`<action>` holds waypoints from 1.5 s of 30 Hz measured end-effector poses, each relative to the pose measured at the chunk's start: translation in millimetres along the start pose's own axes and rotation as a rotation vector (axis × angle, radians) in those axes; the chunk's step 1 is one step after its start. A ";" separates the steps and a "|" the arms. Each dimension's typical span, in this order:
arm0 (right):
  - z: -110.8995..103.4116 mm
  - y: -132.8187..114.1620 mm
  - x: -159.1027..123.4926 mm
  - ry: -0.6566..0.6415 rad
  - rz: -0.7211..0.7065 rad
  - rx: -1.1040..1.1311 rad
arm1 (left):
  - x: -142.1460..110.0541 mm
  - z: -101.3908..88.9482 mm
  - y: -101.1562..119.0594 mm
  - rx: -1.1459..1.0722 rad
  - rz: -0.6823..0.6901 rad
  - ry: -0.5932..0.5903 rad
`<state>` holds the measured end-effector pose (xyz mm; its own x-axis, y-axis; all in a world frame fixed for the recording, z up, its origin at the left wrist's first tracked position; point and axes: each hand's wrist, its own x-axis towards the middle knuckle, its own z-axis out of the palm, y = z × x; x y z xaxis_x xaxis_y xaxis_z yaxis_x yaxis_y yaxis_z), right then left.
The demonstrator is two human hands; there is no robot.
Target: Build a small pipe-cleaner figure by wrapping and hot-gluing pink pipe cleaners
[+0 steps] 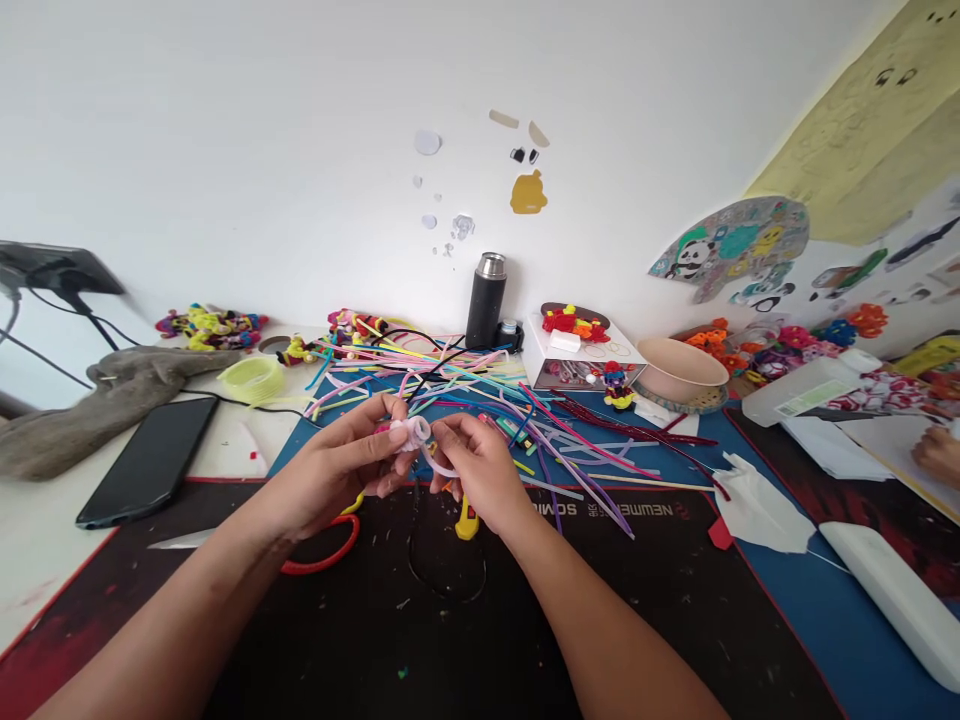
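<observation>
Above the black desk mat, my left hand point(360, 450) is closed around a small coiled piece of pale pink-white pipe cleaner point(417, 432). My right hand point(476, 460) pinches close beside it, with a loose pale lilac strand point(439, 462) curving between the two hands. The right fingertips partly hide what they grip, but the strand runs into them. Under my hands lie red-handled scissors point(322, 555) with the blade pointing left, and a yellow utility knife point(466, 520). A dark cord loop point(450, 595) rests on the mat point(525, 640).
Behind my hands spreads a pile of many-coloured pipe cleaners point(600, 440). A black thermos point(487, 300) stands by the wall, near a white box point(540, 350) and a beige bowl point(679, 370). A phone point(154, 460) lies at left. Another person's hand point(941, 455) shows at far right.
</observation>
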<state>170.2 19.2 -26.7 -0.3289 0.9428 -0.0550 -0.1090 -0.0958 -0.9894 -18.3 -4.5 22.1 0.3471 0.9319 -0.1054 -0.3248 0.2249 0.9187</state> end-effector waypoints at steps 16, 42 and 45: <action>-3.2 -8.3 -4.8 -0.180 0.009 0.052 | -5.7 -1.2 6.3 0.207 -0.008 -0.163; 3.7 -6.2 -8.0 -0.074 0.015 -0.041 | -8.6 -4.3 8.5 0.310 -0.051 -0.156; 4.8 -6.6 -7.9 -0.034 -0.003 -0.048 | -8.5 -2.9 9.9 0.332 -0.059 -0.144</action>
<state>169.0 10.9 -19.1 -0.3600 0.9317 -0.0483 -0.0648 -0.0766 -0.9950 -27.0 -9.5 30.9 0.4850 0.8650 -0.1286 -0.0054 0.1500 0.9887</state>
